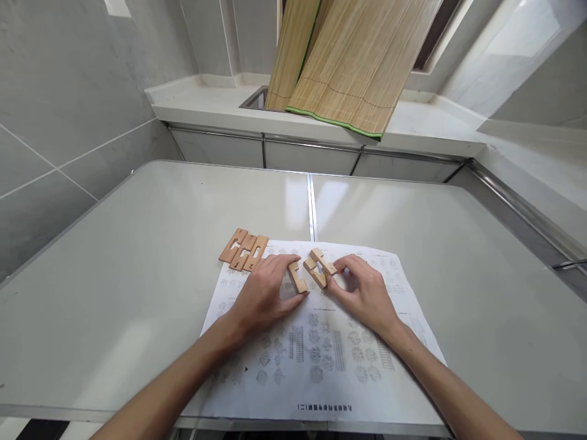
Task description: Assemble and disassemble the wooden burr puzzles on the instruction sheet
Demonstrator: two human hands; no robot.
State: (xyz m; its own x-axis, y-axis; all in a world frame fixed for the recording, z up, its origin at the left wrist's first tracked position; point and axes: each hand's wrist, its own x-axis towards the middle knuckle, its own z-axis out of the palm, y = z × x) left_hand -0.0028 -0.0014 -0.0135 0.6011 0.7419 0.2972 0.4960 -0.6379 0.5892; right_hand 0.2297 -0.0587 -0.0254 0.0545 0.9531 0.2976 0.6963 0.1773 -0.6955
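My left hand pinches a notched light wooden piece between thumb and fingers. In my right hand are light wooden pieces joined at an angle, gripped at their right end. The two hands are a short way apart over a printed paper sheet with small diagrams. Just beyond my left hand, a row of flat brown wooden pieces with cut-out slots and numbers lies side by side, partly over the sheet's upper left corner.
The white table has a metal seam down its middle. Behind it stands a white counter with a sink edge and a bamboo mat hanging over its front. Grey tiled walls rise at the left.
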